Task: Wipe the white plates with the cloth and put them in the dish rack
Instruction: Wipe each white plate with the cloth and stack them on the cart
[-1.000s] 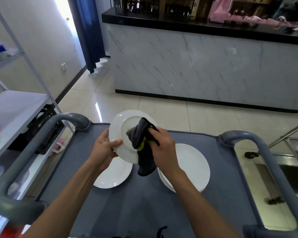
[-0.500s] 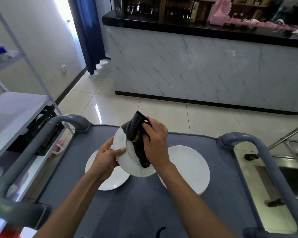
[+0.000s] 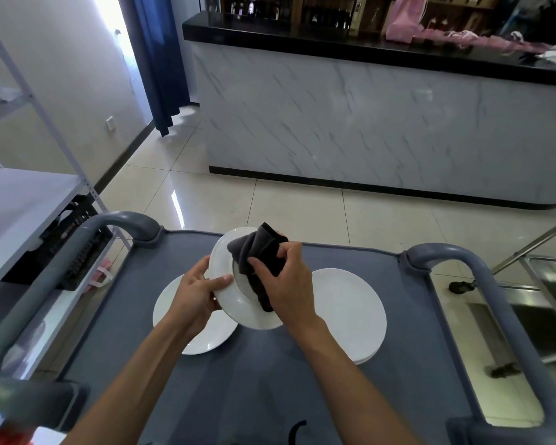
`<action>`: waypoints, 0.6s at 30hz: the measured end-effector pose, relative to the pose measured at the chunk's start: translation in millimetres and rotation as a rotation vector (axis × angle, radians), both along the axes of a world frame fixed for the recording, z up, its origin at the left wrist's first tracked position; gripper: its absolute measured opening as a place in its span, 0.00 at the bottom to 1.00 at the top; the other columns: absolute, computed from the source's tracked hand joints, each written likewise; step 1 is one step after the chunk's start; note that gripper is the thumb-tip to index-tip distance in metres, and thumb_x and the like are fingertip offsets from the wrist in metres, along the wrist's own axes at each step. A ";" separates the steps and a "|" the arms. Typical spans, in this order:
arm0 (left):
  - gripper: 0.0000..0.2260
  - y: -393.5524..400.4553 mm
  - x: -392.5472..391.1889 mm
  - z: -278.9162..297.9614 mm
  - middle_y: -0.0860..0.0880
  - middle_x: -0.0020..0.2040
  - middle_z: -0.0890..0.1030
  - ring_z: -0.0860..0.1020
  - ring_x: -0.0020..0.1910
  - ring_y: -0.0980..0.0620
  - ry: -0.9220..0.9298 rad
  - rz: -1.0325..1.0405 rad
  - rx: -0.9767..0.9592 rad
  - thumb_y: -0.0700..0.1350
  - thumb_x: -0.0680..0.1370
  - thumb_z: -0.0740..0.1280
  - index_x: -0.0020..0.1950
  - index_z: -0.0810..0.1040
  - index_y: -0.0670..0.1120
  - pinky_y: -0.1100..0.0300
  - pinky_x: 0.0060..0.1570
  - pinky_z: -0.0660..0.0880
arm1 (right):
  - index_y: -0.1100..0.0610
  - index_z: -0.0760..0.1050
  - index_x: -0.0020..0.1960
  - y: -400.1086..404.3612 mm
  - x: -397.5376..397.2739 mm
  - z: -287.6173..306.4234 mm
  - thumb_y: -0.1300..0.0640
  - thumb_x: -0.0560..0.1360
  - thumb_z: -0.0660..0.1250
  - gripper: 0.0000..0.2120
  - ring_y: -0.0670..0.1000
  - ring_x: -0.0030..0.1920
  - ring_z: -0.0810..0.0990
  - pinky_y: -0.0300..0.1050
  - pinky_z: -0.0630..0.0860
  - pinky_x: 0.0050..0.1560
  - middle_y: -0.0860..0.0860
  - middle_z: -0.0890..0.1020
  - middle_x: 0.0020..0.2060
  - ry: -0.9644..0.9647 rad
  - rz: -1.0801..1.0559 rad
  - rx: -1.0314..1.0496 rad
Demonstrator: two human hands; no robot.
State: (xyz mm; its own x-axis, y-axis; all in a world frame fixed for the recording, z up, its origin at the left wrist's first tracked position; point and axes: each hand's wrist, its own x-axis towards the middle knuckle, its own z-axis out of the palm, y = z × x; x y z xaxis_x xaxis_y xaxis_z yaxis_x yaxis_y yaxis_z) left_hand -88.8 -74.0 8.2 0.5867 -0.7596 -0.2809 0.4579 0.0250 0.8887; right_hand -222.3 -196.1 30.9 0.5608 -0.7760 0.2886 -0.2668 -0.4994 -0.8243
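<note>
- Grey matting covers the cart top (image 3: 254,396), with both forearms reaching in over it from the near edge.
- Left hand (image 3: 196,293) grips the left rim of a white plate (image 3: 235,303), thumb curled over the front and fingers behind; the plate is lifted off the cart and tilted.
- Right hand (image 3: 289,284) pinches a bunched dark cloth (image 3: 257,252) and presses it against the plate's face.
- Below and to the left, a second white plate (image 3: 180,335) lies flat on the cart.
- To the right lies a stack of white plates (image 3: 350,316), partly behind the right wrist.
- Grey handles (image 3: 482,274) rise at the cart's sides.
- Beyond the cart are pale floor tiles (image 3: 302,203), then a marble-fronted counter (image 3: 366,123) with a black top.
</note>
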 end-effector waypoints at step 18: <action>0.20 -1.6 0.8 9.1 0.37 0.58 0.83 0.82 0.53 0.35 -0.012 0.018 -0.066 0.34 0.75 0.70 0.67 0.79 0.45 0.45 0.44 0.82 | 0.42 0.60 0.78 6.8 1.3 -18.1 0.46 0.79 0.64 0.29 0.57 0.78 0.58 0.58 0.61 0.76 0.52 0.62 0.78 0.111 0.078 -0.330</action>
